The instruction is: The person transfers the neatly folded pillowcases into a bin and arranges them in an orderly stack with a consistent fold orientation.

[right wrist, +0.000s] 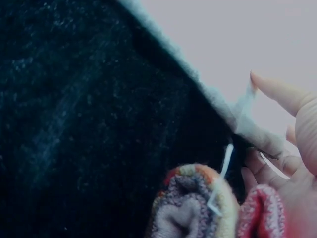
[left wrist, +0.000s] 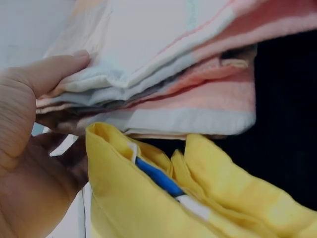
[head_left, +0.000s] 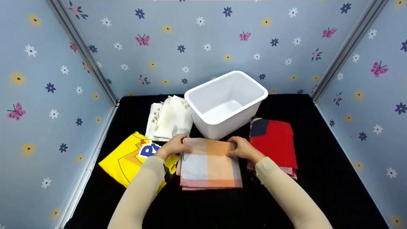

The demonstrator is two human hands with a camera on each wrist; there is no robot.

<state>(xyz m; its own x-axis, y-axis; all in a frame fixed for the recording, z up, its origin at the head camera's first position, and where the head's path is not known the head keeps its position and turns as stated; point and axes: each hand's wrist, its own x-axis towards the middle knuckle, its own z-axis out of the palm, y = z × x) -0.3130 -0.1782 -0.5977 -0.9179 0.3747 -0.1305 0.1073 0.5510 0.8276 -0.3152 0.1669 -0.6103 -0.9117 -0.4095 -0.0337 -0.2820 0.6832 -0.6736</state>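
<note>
A folded checked cloth in orange, pale grey and pink lies in front of the white bin at the middle of the table. My left hand grips its far left corner, thumb on top. In the left wrist view, this hand has the stacked layers of the cloth between thumb and fingers. My right hand pinches the far right corner. The right wrist view shows that hand with its thumb over the pale cloth edge and its fingers beneath.
A white plastic bin stands at the back, its visible inside bare. Left of it lie folded white cloths. A folded yellow cloth with blue lettering is under my left forearm. At the right is a folded red cloth. Patterned walls enclose the black tabletop.
</note>
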